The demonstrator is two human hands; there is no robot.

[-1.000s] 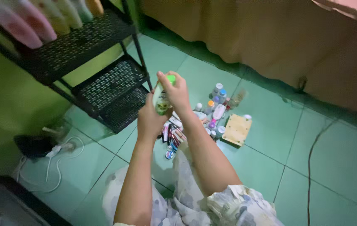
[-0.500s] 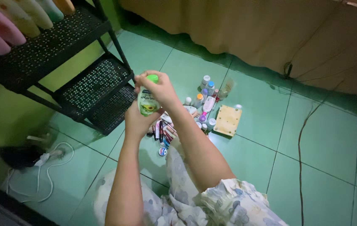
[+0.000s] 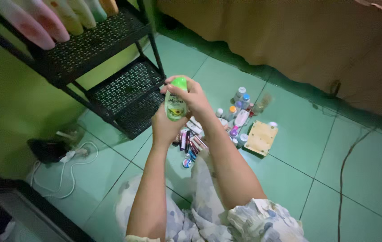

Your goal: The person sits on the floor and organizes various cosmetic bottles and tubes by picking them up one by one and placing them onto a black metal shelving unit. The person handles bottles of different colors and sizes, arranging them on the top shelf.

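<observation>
Both hands point(image 3: 180, 112) hiding bottle point(image 3: 175, 105) (green cap showing), floor clutter point(image 3: 233, 125) blurred

Bare forearms, pale floral-print garment point(image 3: 249, 222) with grey-blue flowers, loose fabric

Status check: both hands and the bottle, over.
Left hand grips small bottle from below. Right hand on its green cap. Bottle upright, above the pile of small bottles and tubes on the floor. Nothing in the way.

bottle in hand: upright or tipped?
Upright. The bottle stands with its green cap on top; left hand grips the base, right hand covers the cap.
</observation>
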